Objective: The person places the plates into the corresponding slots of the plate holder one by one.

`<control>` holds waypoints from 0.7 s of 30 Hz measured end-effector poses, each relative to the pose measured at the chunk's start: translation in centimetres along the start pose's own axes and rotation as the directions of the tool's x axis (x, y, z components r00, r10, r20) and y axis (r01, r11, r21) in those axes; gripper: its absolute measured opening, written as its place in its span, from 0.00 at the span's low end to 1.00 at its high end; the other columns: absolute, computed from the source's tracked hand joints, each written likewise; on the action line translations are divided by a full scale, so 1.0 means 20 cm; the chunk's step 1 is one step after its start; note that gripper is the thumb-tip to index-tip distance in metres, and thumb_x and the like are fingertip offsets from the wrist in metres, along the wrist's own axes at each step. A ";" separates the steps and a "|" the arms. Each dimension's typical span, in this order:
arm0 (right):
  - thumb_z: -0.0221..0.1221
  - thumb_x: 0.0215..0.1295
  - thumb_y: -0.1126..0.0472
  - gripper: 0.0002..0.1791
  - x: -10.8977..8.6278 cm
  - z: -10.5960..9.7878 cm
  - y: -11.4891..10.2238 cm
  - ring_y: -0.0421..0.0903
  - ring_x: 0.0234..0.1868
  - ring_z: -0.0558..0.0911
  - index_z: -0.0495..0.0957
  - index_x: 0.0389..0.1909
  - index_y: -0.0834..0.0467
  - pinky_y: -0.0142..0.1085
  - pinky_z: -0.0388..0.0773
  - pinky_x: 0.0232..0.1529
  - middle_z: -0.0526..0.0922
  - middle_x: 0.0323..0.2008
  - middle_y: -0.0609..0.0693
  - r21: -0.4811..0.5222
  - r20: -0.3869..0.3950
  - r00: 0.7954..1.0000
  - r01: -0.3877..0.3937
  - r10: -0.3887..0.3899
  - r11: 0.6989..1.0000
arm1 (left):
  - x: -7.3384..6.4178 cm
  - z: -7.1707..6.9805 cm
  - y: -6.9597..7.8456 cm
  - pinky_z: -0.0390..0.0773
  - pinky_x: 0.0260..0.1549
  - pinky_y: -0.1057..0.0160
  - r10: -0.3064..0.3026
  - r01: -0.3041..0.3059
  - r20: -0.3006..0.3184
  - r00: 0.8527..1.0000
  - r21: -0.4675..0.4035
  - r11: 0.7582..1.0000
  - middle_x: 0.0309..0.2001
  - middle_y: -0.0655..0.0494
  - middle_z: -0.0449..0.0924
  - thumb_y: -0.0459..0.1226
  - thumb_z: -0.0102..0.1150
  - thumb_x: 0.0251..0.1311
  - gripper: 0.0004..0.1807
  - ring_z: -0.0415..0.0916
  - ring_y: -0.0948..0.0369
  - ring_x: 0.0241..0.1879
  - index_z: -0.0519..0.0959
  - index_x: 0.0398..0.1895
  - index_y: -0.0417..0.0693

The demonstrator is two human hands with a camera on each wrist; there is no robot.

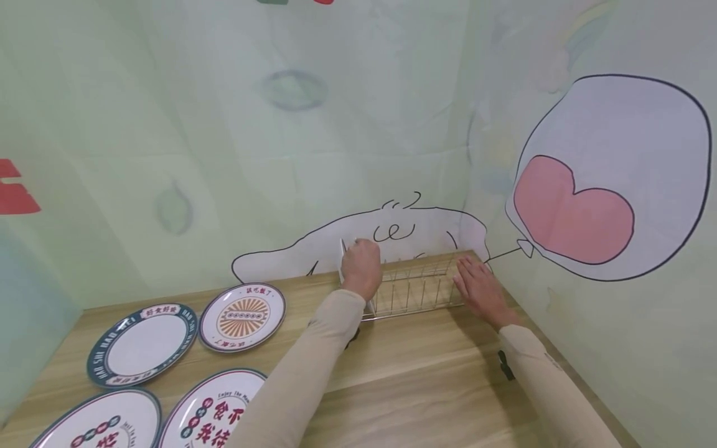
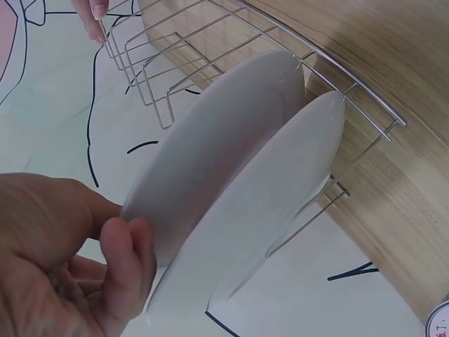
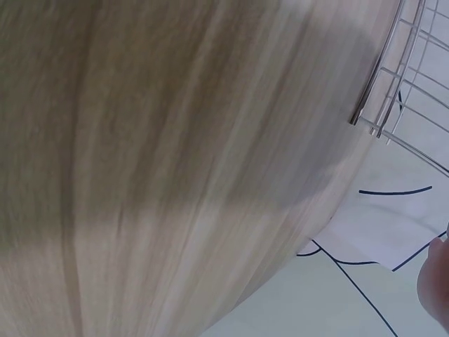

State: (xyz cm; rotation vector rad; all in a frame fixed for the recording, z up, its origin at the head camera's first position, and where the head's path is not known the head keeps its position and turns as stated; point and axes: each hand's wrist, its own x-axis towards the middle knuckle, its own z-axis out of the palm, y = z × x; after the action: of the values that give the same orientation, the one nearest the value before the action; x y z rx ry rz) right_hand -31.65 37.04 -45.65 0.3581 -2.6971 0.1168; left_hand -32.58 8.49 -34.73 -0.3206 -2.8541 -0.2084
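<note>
A wire dish rack (image 1: 420,292) stands on the wooden table against the back wall sheet. Two white plates lean upright, side by side, in its left end; the left wrist view shows the inner plate (image 2: 217,133) and the outer plate (image 2: 259,196). My left hand (image 1: 362,267) pinches the inner plate's rim between thumb and fingers. At the rack's other end, my right hand (image 1: 483,291) holds the end wires, its fingertips (image 2: 98,10) on them in the left wrist view. Only a fingertip shows at the edge of the right wrist view.
Several printed plates lie flat on the table's left: a green-rimmed plate (image 1: 101,358), a sunburst plate (image 1: 243,316), and others nearer the front, one partly behind my left sleeve. A wall sheet (image 1: 560,311) with a balloon drawing borders the table's right edge.
</note>
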 end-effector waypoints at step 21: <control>0.44 0.78 0.56 0.29 0.02 0.04 -0.03 0.65 0.73 0.63 0.64 0.68 0.75 0.58 0.57 0.74 0.67 0.70 0.69 0.035 -0.022 0.999 0.030 -0.029 0.999 | -0.03 -0.02 -0.05 0.82 0.19 0.67 -0.028 0.028 0.007 1.000 0.009 1.000 0.44 0.37 0.85 0.29 0.61 0.60 0.28 0.86 0.54 0.28 0.69 0.64 0.25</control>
State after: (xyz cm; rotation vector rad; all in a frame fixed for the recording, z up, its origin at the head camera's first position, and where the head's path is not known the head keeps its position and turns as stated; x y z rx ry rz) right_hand -32.19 36.18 -46.14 0.4052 -2.6702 0.1595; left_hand -32.14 7.33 -34.71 -0.2807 -2.8667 -0.1999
